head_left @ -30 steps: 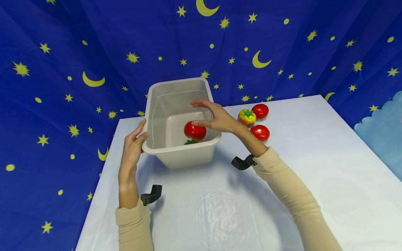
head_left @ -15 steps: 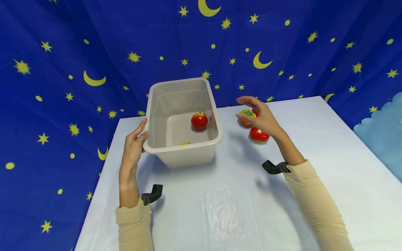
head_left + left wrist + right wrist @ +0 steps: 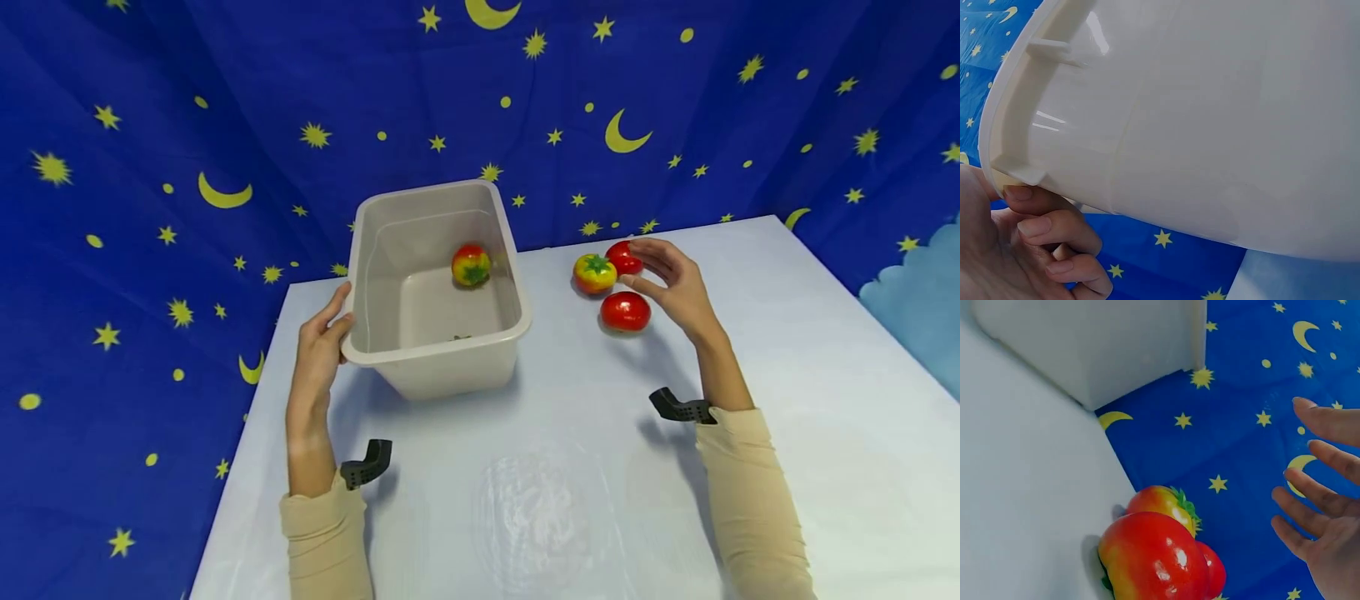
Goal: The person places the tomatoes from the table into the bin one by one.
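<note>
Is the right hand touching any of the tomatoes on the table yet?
Cannot tell. In the right wrist view the right hand is open, clear of the nearest tomato, but the head view shows fingers overlapping the far tomato.

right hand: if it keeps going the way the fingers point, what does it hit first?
Likely the far red tomato: the right hand is open, fingers aimed left at the cluster. The near red tomato sits just below that line, so depth leaves it a close second.
</note>
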{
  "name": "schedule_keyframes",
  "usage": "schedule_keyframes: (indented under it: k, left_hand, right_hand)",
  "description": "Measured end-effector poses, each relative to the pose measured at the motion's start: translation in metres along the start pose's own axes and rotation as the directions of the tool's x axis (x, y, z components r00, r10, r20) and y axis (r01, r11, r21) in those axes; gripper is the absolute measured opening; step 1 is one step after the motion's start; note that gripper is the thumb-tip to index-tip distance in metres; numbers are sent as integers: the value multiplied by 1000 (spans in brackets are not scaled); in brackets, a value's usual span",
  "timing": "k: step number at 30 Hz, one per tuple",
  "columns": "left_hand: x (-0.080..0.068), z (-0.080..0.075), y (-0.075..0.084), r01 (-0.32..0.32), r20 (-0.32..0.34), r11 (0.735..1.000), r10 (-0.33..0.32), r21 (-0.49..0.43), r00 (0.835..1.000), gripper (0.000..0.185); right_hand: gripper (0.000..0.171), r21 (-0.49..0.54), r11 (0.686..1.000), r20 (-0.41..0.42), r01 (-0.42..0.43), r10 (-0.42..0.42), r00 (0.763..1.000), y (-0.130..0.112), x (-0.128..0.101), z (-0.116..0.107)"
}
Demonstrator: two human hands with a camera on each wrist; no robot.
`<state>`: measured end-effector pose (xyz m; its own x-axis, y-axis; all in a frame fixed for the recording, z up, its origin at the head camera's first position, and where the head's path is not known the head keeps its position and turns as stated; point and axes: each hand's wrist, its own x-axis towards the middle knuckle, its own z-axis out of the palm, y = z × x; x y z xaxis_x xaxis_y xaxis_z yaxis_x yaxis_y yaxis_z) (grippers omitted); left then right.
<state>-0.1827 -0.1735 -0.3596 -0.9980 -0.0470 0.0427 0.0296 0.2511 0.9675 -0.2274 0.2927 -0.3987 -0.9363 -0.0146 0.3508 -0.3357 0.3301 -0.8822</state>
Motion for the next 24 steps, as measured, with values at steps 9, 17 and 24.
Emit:
schedule_keyframes:
  k: [9, 17, 24]
  left_hand:
    - [5, 3, 1, -26, 34, 1000, 27, -13, 999, 47]
    - [4, 1, -1, -38, 28, 999, 38, -19, 999, 47]
    - [1, -3, -4, -27, 14, 999, 27, -22, 1000, 47]
  right_hand:
    - [58, -54, 992, -7, -118, 117, 993, 19, -5, -13]
    - [65, -22, 974, 86, -226, 227, 970, 47, -5, -18]
    - [67, -32, 953, 165, -301, 302, 939, 67, -3, -14]
